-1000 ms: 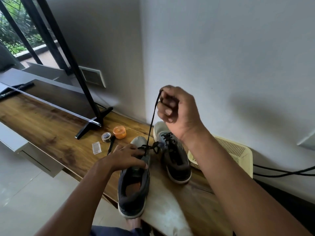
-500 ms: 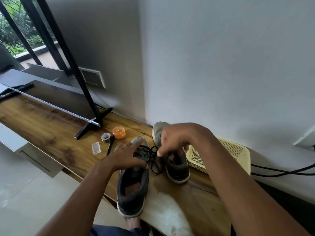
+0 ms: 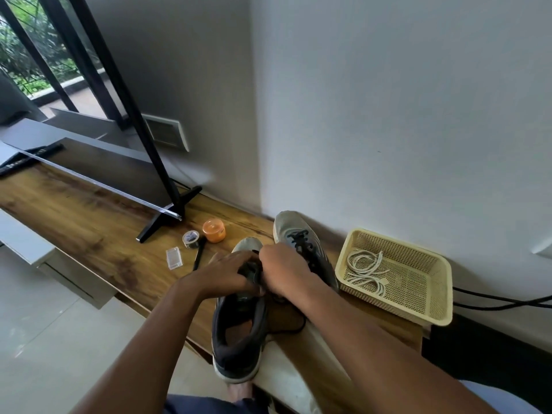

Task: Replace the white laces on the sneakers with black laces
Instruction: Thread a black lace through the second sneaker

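Near sneaker (image 3: 239,333) lies on the desk (image 3: 89,222) at its front edge, heel overhanging toward the person, toe pointing away to the wall; long axis runs roughly front-to-back. Far sneaker (image 3: 301,246) sits just beside it to the right, nearer the back edge, black lacing visible on its vamp. Both hands meet over the near sneaker's eyelet zone: left hand (image 3: 222,274) rests on the upper from the left side, right hand (image 3: 283,271) closes in from the right, fingers curled at the same spot. A black lace (image 3: 294,325) trails in a loose loop on the desk under the right forearm; whether either hand pinches it cannot be told, fingertips hidden. Judgement: near sneaker partly laced, next eyelet being threaded; work point is directly beneath both hands, equally near each. White laces (image 3: 366,270) lie coiled in a cream plastic basket (image 3: 430,294) toward the right end of the desk, well apart from the hands.
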Motion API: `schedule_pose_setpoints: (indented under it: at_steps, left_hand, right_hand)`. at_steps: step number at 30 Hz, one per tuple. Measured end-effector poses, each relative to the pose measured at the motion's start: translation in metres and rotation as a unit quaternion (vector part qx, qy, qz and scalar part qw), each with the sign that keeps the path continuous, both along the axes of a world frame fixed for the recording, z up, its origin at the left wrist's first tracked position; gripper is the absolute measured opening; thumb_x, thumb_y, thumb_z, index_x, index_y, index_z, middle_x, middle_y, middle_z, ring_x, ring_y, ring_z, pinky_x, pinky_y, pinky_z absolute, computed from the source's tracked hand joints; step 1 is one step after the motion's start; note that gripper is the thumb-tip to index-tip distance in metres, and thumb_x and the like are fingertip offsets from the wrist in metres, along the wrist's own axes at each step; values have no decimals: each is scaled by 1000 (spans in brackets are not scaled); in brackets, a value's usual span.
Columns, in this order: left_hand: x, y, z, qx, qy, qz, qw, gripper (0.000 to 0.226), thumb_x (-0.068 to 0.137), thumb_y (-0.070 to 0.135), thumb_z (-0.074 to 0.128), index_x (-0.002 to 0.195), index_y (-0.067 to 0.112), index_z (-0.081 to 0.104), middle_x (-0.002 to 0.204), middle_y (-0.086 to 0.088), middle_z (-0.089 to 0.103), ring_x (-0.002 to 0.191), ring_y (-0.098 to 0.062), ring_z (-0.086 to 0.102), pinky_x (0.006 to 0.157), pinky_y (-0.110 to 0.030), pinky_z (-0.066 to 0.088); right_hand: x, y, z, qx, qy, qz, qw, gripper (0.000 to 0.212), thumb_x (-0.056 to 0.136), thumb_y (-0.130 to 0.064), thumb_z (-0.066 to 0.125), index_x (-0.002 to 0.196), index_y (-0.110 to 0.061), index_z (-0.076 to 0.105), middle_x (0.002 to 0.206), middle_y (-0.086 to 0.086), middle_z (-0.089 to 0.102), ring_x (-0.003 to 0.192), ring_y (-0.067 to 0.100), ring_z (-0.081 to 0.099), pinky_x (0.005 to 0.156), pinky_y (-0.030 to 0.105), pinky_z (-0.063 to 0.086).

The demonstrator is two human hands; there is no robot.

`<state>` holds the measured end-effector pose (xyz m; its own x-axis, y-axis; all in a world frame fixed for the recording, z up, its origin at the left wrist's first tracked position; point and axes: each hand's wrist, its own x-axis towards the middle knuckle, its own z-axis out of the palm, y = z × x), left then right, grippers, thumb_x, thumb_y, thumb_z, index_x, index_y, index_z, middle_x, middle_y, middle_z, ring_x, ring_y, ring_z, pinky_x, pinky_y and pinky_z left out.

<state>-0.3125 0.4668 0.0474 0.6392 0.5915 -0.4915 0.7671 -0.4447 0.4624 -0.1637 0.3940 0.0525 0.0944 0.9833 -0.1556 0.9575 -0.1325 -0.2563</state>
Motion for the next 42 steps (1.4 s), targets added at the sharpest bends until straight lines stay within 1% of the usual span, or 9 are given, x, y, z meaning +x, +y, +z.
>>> schedule_pose_setpoints:
  at_steps: [5,9,14,19,22,27,31,38,42]
  left_hand:
    - [0,0,0,-26,7,-7,1000,97,67,65,65,156,44,34,160,3,38,148,-30,26,118,-55,33]
    - [0,0,1,-47,13,10,999,104,65,63,66,160,45,28,168,2,28,152,-33,20,122,-57,28]
    - [-1,-1,3,-26,-15,35,999,103,64,60,64,160,42,32,169,0,30,154,-31,21,124,-50,21]
    - [-4,4,-2,-34,-11,54,998,111,63,60,67,163,42,24,171,0,24,154,-36,17,122,-56,27]
    - [-3,3,-3,-25,-1,46,999,116,61,60,67,164,43,18,172,-1,21,154,-37,15,122,-54,24]
    - [-4,10,-10,-30,-43,93,994,121,60,51,69,166,38,12,171,-5,25,154,-39,20,122,-57,27]
    - [-1,16,-19,2,-140,147,979,64,87,26,64,150,31,53,151,-2,55,138,-24,50,109,-43,46]
    - [16,7,-28,198,-127,214,948,30,94,43,73,121,31,73,111,10,73,103,-13,66,77,-29,49]
    - [26,7,-32,245,-122,250,929,14,92,40,76,102,30,75,95,9,72,87,-12,65,63,-26,44]
  right_hand:
    - [1,4,-32,78,13,-8,997,29,96,-13,55,71,-18,42,69,-1,45,68,24,57,57,35,44]
    - [8,7,-24,69,178,-64,980,28,83,-11,59,59,-8,45,56,4,44,52,20,40,53,31,33]
    - [24,6,24,112,529,-107,834,18,87,-9,66,73,1,71,58,13,53,42,13,37,40,19,31]
    - [27,-5,42,110,640,-51,759,14,81,-13,65,73,-2,68,80,24,50,42,8,32,35,18,22]
    - [33,-9,41,51,615,-41,786,18,86,-10,64,68,-7,66,70,19,46,44,10,29,37,19,21]
    - [53,-10,56,-170,324,26,930,22,88,-14,64,69,-5,72,52,2,51,44,16,40,44,23,31]
    - [47,-8,51,-299,205,7,932,31,99,-30,64,87,-6,78,68,4,74,48,14,63,40,19,35]
    - [42,10,22,-135,171,-138,966,19,103,-14,52,100,-15,71,68,0,77,56,18,65,56,29,51]
    - [47,12,12,-35,230,-169,958,22,101,-9,51,92,-19,68,62,0,74,48,18,69,49,26,53]
